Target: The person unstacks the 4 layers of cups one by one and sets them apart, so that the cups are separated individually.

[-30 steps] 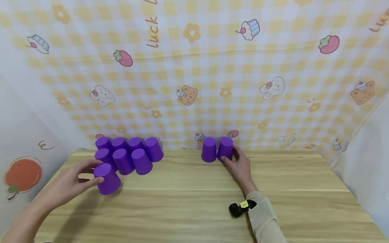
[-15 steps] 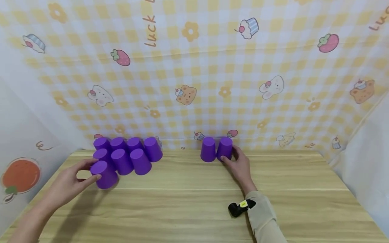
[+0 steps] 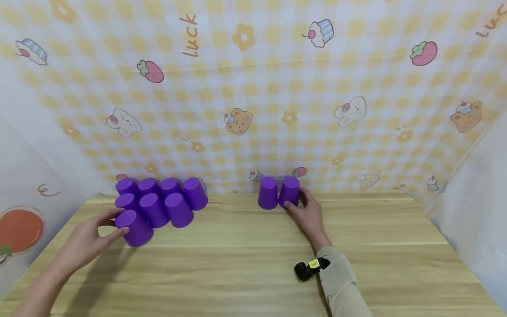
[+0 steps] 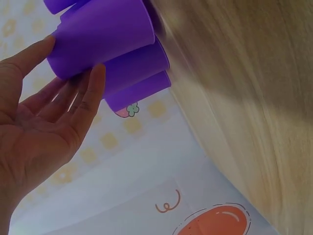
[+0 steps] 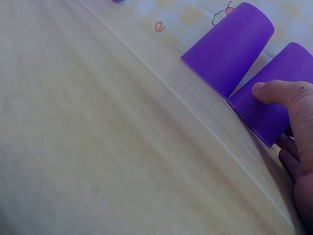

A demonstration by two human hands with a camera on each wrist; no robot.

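My left hand (image 3: 85, 240) grips a purple cup (image 3: 136, 229), mouth down, at the front left of a group of upside-down purple cups (image 3: 179, 210). In the left wrist view the thumb lies on one side of that cup (image 4: 105, 36) and the fingers reach round the other. At the back of the table my right hand (image 3: 310, 215) holds another upturned purple cup (image 3: 290, 191) between thumb and fingers. Directly left of it stands a similar cup (image 3: 268, 193); in the right wrist view the bottom rims of these two meet.
The cups stand on a wood-grain table (image 3: 222, 273). Behind it hangs a yellow checked cloth (image 3: 214, 88) with printed cartoons, close behind the back row. White side walls (image 3: 483, 185) flank the table. A black wrist device (image 3: 306, 269) sits at the right sleeve.
My left hand has moved its cup back toward the row behind and set it lower against the group. The right hand keeps its hold on its cup. The head view has shifted slightly.
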